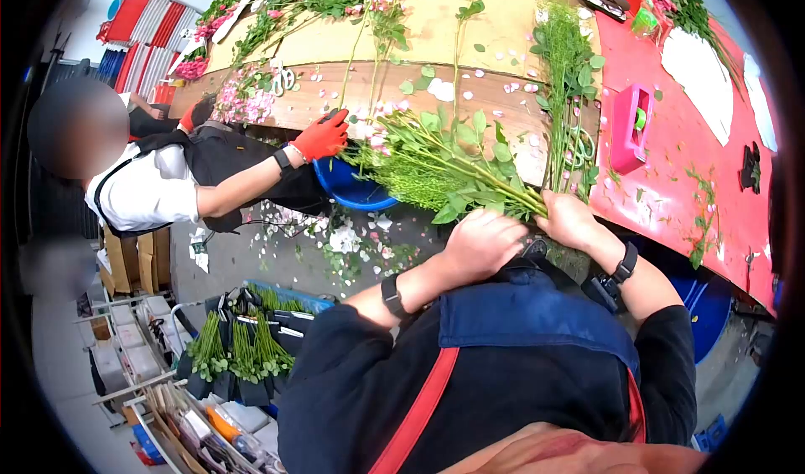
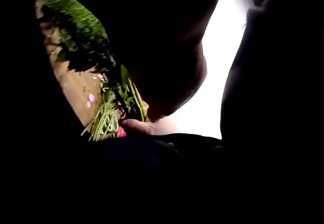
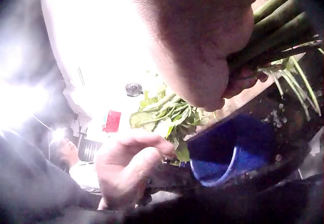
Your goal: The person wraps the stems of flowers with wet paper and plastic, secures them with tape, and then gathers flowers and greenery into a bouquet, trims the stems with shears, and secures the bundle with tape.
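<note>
My right hand grips the cut ends of a flower bunch, a mix of leafy stems and feathery greenery slanting over the table edge. The right wrist view shows these thick green stems in its fingers. Close beside the stem ends is my left hand, its fingers curled; in the right wrist view its fingertips are by a green leaf. I cannot tell whether they pinch it. The left wrist view is mostly dark, with a thumb against stems.
More greenery and green-handled scissors lie on the table, with a pink tape dispenser to the right. A person with a red glove works at left, above a blue bucket. Petals litter the floor.
</note>
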{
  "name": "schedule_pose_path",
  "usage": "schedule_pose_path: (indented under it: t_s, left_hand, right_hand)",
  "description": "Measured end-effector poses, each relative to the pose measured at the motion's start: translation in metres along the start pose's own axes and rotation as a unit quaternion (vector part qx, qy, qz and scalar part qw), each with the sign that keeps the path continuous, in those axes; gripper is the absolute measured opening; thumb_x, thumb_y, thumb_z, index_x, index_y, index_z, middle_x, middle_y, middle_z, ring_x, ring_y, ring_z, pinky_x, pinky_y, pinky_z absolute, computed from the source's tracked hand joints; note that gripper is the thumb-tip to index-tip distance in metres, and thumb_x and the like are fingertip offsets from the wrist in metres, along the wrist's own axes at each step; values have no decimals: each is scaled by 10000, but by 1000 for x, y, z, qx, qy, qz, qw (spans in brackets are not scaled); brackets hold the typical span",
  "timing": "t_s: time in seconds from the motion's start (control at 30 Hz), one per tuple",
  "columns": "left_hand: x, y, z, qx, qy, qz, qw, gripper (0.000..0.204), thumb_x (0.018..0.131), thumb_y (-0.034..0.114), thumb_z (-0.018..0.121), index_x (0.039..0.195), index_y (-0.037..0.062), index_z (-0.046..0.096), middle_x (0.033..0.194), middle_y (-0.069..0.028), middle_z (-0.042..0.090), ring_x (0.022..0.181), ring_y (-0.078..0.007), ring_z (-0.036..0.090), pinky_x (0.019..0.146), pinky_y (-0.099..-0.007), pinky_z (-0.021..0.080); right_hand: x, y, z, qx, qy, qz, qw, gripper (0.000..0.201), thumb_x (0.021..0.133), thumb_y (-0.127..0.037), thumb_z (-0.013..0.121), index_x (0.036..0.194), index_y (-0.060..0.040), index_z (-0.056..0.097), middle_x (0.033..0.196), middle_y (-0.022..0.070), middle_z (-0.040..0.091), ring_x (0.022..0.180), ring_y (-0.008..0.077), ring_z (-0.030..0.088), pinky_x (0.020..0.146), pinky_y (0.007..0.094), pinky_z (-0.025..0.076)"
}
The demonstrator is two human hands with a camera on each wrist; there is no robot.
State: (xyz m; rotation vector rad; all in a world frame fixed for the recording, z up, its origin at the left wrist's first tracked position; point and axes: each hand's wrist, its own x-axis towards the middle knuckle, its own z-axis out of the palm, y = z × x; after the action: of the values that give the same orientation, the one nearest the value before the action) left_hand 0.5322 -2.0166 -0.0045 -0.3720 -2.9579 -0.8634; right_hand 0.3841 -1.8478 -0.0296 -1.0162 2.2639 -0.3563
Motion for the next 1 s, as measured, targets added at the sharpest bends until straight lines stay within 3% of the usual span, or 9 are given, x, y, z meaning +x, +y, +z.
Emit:
schedule_pose_path:
  t_s: [0.03,0.17,0.3,0.33,0.47,0.57,0.67,0.8,1.0]
  left_hand:
    - [19,9,-11,73,78,99,989,673,653,323,781,1239,66,570,1255,-112,565,1193,-283,516,947,-402,402]
    - [69,-3,14,291,16,83,953,640,725,297,689,1252,-24,521,1268,-189,532,1234,-305,477,1051,-473,309]
    - [95,11,41,156,-176,4,972,169,726,168,614,851,57,637,793,-93,680,777,-266,672,806,-428,499]
    - [100,11,50,158,-135,51,977,103,731,156,597,788,78,634,703,-75,678,669,-262,679,646,-414,525]
    - [139,17,78,144,-107,105,978,105,730,133,586,760,53,648,656,-94,670,618,-242,680,514,-387,521]
    - [179,28,89,165,-154,90,970,103,710,134,603,760,69,665,708,-113,678,657,-250,687,537,-387,534]
    - [214,38,98,141,-202,62,967,131,755,152,599,792,51,673,789,-147,694,747,-291,694,651,-412,549]
    - [252,52,107,160,-268,46,949,213,784,213,617,880,39,695,844,-156,701,811,-307,694,711,-418,552]
    - [295,52,119,141,-321,-20,936,365,806,373,638,979,58,699,994,-166,691,912,-308,678,784,-421,539]
  right_hand:
    - [-4,5,-1,-5,1,0,1000,298,796,-249,661,916,1,554,808,217,643,812,386,638,736,472,503]
    - [-25,21,-6,-5,-29,-11,1000,286,770,-256,668,881,-8,577,803,216,645,795,384,637,735,464,506]
    - [-47,47,-18,28,-45,-13,998,297,753,-279,686,863,-21,590,794,207,645,787,377,636,726,456,502]
    - [-51,59,-19,30,-43,-9,999,306,751,-284,697,867,-21,592,792,205,645,787,374,637,724,455,501]
    - [-62,108,-38,164,-27,-47,985,509,706,-388,803,1015,-21,631,856,153,666,815,287,644,766,395,494]
    - [-52,171,-61,262,138,-1,955,340,838,-311,713,984,-9,661,829,22,666,800,90,593,716,282,492]
    - [-33,237,-74,178,334,181,908,333,867,-340,642,954,-27,715,800,144,695,738,200,665,693,348,509]
    - [3,267,-56,194,298,168,920,285,854,-291,675,928,-20,721,772,83,687,670,131,619,638,312,498]
    - [-44,195,-73,291,319,143,890,221,839,-274,675,855,-61,732,718,88,683,658,134,621,603,328,468]
